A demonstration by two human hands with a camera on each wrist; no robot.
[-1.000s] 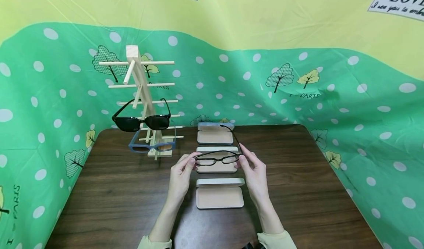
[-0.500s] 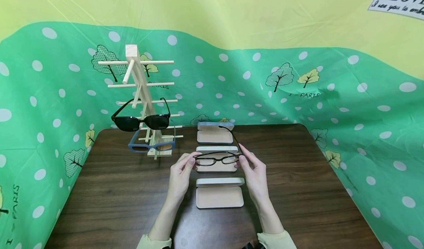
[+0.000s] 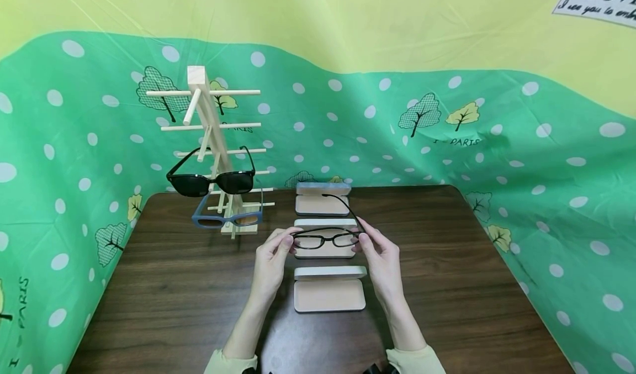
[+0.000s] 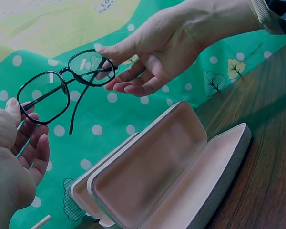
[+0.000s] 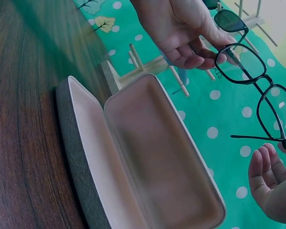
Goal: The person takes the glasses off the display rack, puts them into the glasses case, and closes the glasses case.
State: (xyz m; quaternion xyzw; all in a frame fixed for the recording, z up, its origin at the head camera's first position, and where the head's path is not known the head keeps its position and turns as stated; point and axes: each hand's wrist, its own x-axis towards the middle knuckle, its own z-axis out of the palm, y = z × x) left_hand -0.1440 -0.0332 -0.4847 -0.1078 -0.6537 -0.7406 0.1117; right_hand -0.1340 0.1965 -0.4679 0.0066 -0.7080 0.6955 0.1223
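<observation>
A pair of black-framed eyeglasses (image 3: 324,240) with clear lenses is held up over the middle open glasses case (image 3: 325,255). My left hand (image 3: 269,266) pinches the left end of the frame between thumb and fingers. At the opposite end, my right hand (image 3: 385,266) pinches the frame by the hinge. One temple arm (image 3: 350,209) slants back and inward from the right hinge; the other lies folded across behind the lenses. In the left wrist view, both hands grip the outer corners of the eyeglasses (image 4: 65,70), well above an open case (image 4: 148,167).
Another open case (image 3: 329,296) lies nearer me, and a third (image 3: 322,205) lies at the table's back edge. On the left, a wooden display stand (image 3: 216,136) bears black sunglasses (image 3: 236,183) and blue-framed glasses (image 3: 211,222). A patterned green cloth (image 3: 377,158) hangs behind the dark wooden table (image 3: 457,285).
The right temple arm has swung inward, its tip moving left and slightly lower in the head view. Both hands keep their hold on the eyeglasses, nearly still.
</observation>
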